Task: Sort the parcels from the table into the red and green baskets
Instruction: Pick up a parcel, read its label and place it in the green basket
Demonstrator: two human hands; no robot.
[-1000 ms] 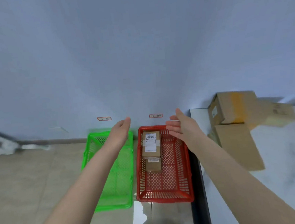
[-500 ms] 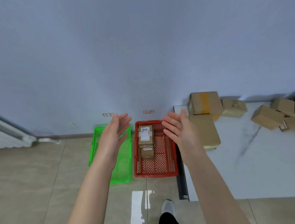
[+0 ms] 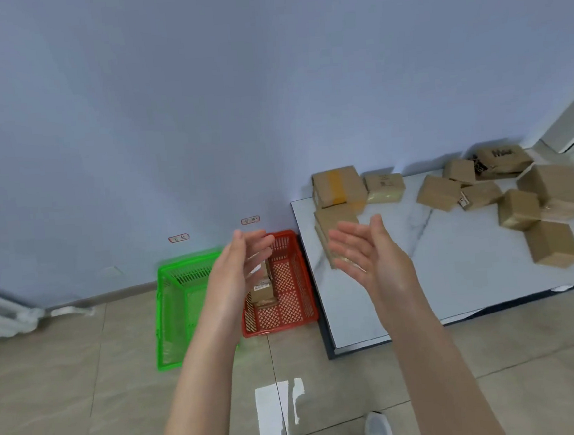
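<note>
Head view: where do the parcels waiting to be sorted lie?

— On the counter [image 3: 454, 266], to the person's right. The closest is a flat parcel [image 3: 333, 215] near the counter's left edge. It is just beyond the right hand [image 3: 367, 255], which partly hides it. A taller box with yellow tape [image 3: 336, 186] stands behind it by the wall. A loose cluster of boxes [image 3: 518, 206] lies well apart toward the far right.

— How does the flat one lie?

— Its long axis seems to run away from the person, toward the wall. The right hand is plainly the nearer. The left hand [image 3: 238, 272] hovers off the counter, in front of the red basket [image 3: 294, 285].

— Is anything held?

— Nothing. Both hands are released, with fingers loose and slightly spread and palms turned toward each other. Both forearms are raised ahead of the body.

— And the baskets?

— They sit on the floor side by side along the wall. The red one is just beside the counter's edge and already has small parcels [image 3: 263, 289] in it. The green basket [image 3: 175, 294] is to its left.

— What would the next move be?

— Probably a short reach forward and to the right, with the hands closing on the flat parcel's long sides. The left hand has farther to travel.
</note>
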